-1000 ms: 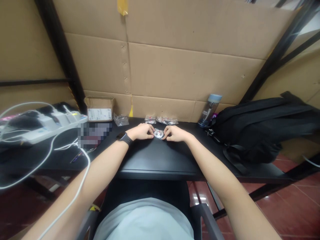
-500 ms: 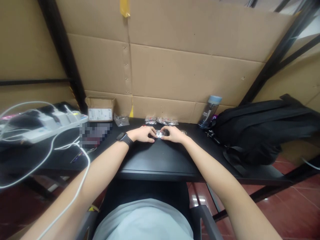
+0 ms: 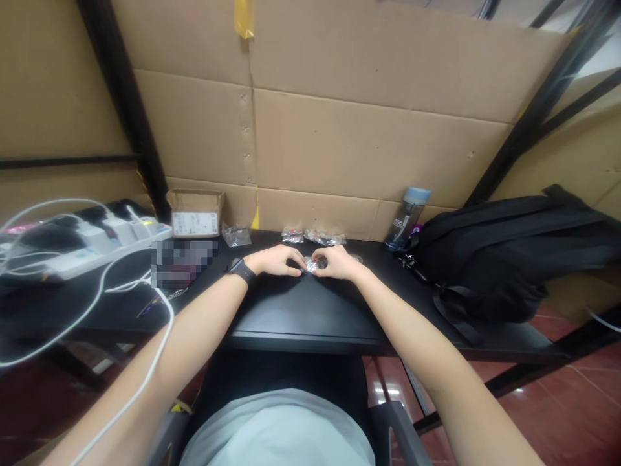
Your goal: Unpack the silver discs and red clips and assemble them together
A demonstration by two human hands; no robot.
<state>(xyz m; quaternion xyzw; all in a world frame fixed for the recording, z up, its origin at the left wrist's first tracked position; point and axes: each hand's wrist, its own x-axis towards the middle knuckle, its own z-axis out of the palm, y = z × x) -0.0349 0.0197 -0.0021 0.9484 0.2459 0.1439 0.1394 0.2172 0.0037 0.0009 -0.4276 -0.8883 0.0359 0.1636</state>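
Between my two hands is a small clear plastic packet [image 3: 311,265] with shiny contents too small to make out, low over the black table. My left hand [image 3: 281,261], with a dark watch [image 3: 241,270] on its wrist, has thumb and fingers curled onto the packet's left side. My right hand [image 3: 337,262] pinches the right side between thumb and forefinger. Just beyond my hands lie more small clear packets, one packet [image 3: 292,234] on the left and a group of packets [image 3: 325,237] on the right.
A cardboard box [image 3: 195,213] and a crumpled clear bag [image 3: 236,235] stand at the back left. White cables run from a power strip [image 3: 111,249] across my left arm. On the right are a water bottle [image 3: 406,219] and a black backpack [image 3: 514,252].
The packet shows a little more between my fingers, with slight finger movement. My hands stay in nearly the same place.
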